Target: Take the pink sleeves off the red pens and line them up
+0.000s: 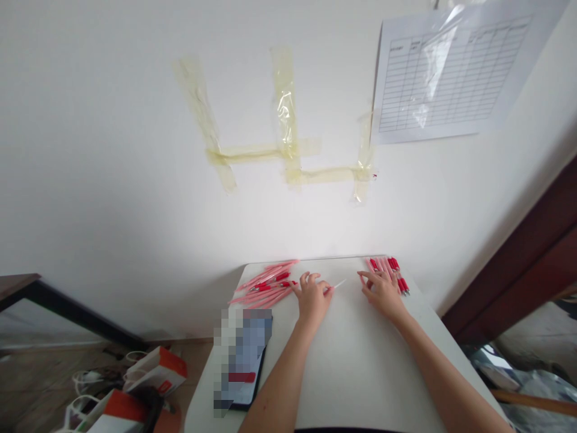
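Observation:
Between the thumb and index finger of my left hand (312,297) is a thin whitish stick (339,284), its free end pointing right; its exact kind is too small to tell. The other fingers of that hand are bent beside a loose pile of pink pen barrels (259,294) with a few red pen parts (282,276) among them. My right hand (381,293) is curled close to a group of red and pink pens (393,264) at the table's back right. Its fingertips are drawn together, with something small and pinkish at them that I cannot make out.
A phone (246,394) lies on the white table (356,367), left of my left forearm. The wall with tape strips (286,114) and a taped paper form (451,78) rises behind. Orange-and-white bags (155,370) stand on the floor at left; dark wood (518,258) is at right.

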The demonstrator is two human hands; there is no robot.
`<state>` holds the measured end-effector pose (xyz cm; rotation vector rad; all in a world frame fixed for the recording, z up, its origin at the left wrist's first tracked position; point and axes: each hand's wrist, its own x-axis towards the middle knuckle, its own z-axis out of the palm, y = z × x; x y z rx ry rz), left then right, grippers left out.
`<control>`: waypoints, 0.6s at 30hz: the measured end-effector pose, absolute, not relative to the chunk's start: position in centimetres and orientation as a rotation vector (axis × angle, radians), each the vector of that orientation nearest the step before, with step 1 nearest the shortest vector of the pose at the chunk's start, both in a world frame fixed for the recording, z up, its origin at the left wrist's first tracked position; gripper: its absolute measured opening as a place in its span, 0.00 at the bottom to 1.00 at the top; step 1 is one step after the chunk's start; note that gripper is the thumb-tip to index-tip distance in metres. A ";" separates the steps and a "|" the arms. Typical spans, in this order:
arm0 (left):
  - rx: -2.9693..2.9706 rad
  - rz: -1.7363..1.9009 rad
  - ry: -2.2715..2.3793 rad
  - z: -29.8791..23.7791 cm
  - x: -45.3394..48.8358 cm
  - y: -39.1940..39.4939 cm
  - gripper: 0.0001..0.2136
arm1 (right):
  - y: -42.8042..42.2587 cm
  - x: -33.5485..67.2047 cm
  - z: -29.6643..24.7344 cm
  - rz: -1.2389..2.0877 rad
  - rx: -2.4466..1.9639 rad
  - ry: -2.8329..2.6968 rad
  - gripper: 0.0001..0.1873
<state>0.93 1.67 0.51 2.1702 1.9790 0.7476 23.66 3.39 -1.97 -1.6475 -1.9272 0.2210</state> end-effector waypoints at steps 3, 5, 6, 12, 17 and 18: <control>2.169 0.757 1.977 0.5 1.0 1.7 0.05 | 3.5 23.7 -2.2 0.219 -1.637 -1.895 0.22; 2.170 0.751 1.968 0.6 1.0 1.7 0.04 | 3.6 23.6 -2.5 0.208 -1.641 -1.855 0.22; 2.173 0.745 1.957 0.6 1.0 1.6 0.04 | 3.7 23.6 -2.6 0.196 -1.651 -1.825 0.22; 2.234 0.663 1.808 1.0 1.2 1.1 0.04 | 4.2 23.7 -3.1 0.134 -1.712 -1.632 0.24; 2.262 0.576 1.663 1.3 1.6 0.6 0.04 | 4.2 23.7 -3.2 0.169 -1.746 -1.566 0.24; 2.263 0.573 1.651 1.4 1.6 0.6 0.04 | 4.2 23.7 -3.2 0.162 -1.745 -1.569 0.24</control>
